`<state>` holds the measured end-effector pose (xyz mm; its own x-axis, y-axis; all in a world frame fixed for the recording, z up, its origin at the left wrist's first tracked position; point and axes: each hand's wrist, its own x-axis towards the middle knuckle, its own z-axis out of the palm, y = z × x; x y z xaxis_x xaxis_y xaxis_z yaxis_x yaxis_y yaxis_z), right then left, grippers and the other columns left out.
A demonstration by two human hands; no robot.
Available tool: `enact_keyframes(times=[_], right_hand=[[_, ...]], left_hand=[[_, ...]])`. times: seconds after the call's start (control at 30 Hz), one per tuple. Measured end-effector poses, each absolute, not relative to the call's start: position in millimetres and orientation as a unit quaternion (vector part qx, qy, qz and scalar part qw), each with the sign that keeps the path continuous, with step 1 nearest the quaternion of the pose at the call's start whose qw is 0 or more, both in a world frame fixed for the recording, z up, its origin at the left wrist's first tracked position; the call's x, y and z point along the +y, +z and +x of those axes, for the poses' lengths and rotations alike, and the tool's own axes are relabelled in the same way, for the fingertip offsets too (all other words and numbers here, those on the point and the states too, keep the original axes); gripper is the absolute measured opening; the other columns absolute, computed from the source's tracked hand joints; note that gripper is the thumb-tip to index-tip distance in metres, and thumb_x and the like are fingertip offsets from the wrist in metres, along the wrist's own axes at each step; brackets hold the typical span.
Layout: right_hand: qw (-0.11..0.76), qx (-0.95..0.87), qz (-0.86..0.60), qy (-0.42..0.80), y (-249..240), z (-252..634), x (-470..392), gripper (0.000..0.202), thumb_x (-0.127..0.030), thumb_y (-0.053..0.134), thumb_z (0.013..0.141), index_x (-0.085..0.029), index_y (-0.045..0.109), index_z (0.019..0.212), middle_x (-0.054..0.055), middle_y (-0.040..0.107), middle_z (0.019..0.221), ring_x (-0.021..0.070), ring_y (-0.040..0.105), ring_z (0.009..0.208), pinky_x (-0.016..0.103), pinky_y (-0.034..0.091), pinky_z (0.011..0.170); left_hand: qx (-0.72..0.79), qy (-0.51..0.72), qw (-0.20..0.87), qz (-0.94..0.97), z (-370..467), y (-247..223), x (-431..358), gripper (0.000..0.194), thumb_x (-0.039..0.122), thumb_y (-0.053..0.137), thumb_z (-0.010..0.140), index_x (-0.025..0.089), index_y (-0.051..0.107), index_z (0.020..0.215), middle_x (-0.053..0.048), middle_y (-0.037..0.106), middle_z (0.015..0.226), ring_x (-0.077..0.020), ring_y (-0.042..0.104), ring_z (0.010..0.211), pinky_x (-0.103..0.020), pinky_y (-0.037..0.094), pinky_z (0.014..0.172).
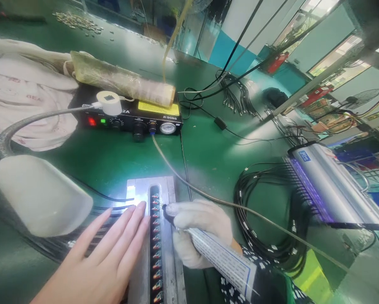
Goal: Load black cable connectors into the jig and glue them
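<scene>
My bare left hand (pixel 109 251) lies flat with its fingers stretched out on a metal fixture (pixel 170 253), the fingertips beside its long slot. Inside the slot stands a row of small wire ends (pixel 157 253) with orange and red parts, and black cables (pixel 105 207) enter the fixture from the left. My right hand (pixel 205 226), in a white glove, is closed around a white glue tube (pixel 226 261) with printed text. The tube's dark tip (pixel 167 211) points at the fixture just right of the slot; whether it touches is unclear.
A white lamp head (pixel 42 194) on a bendy neck shines from the left. Behind the fixture is a black dispenser (pixel 126 122) with a gauge and hose (pixel 202 192). Coiled black cables (pixel 265 228) and a silver machine with violet light (pixel 328 181) stand right; cloth (pixel 28 93) lies left.
</scene>
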<state>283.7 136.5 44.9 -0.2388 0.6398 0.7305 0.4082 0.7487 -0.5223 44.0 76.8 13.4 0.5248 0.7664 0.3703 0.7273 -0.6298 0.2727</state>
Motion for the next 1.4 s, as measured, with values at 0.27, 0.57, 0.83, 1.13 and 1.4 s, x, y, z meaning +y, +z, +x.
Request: enact_keyframes(times=[0.27, 0.57, 0.83, 1.13, 1.4], right_hand=[[0.520, -0.777, -0.337, 0.111, 44.1, 283.0, 139.9, 0.010, -0.022, 0.072, 0.098, -0.024, 0.068, 0.107, 0.005, 0.090, 0.103, 0.0167, 0.088, 0.084, 0.023, 0.067, 0.075], [0.517, -0.773, -0.350, 0.115, 45.0, 283.1, 137.0, 0.012, -0.023, 0.074, 0.097, -0.026, 0.068, 0.107, 0.003, 0.090, 0.104, 0.0167, 0.088, 0.085, 0.024, 0.068, 0.079], [0.515, -0.779, -0.342, 0.109, 44.8, 284.1, 139.4, 0.010, -0.023, 0.073, 0.098, -0.025, 0.068, 0.107, 0.004, 0.090, 0.104, 0.0167, 0.088, 0.086, 0.023, 0.068, 0.080], [0.512, -0.780, -0.337, 0.124, 46.9, 284.5, 139.2, 0.010, -0.023, 0.072, 0.100, -0.026, 0.068, 0.108, 0.005, 0.090, 0.103, 0.0175, 0.088, 0.083, 0.025, 0.069, 0.074], [0.526, -0.770, -0.337, 0.130, 40.9, 284.1, 134.4, 0.012, -0.022, 0.073, 0.097, -0.025, 0.069, 0.108, 0.004, 0.090, 0.103, 0.0158, 0.088, 0.084, 0.024, 0.066, 0.076]], left_hand=[[0.430, 0.234, 0.044, 0.871, 43.8, 14.9, 75.6, 0.131, 0.103, 0.050, 0.085, 0.022, 0.011, 0.180, -0.019, 0.056, 0.171, -0.0394, 0.065, 0.148, -0.048, 0.007, 0.145], [0.429, 0.224, 0.040, 0.874, 44.4, 14.0, 75.3, 0.125, 0.096, 0.052, 0.090, 0.020, 0.011, 0.180, -0.019, 0.054, 0.173, -0.0399, 0.064, 0.149, -0.049, 0.006, 0.146], [0.427, 0.227, 0.042, 0.874, 44.0, 15.0, 75.1, 0.135, 0.104, 0.051, 0.083, 0.020, 0.009, 0.180, -0.021, 0.055, 0.171, -0.0413, 0.065, 0.148, -0.049, 0.006, 0.146], [0.429, 0.214, 0.042, 0.877, 45.8, 19.4, 75.3, 0.135, 0.103, 0.053, 0.084, 0.020, 0.007, 0.180, -0.021, 0.054, 0.172, -0.0411, 0.064, 0.149, -0.049, 0.006, 0.146], [0.429, 0.219, 0.046, 0.875, 44.2, 20.4, 74.8, 0.139, 0.106, 0.054, 0.080, 0.022, 0.005, 0.180, -0.021, 0.058, 0.169, -0.0397, 0.067, 0.146, -0.046, 0.006, 0.146]])
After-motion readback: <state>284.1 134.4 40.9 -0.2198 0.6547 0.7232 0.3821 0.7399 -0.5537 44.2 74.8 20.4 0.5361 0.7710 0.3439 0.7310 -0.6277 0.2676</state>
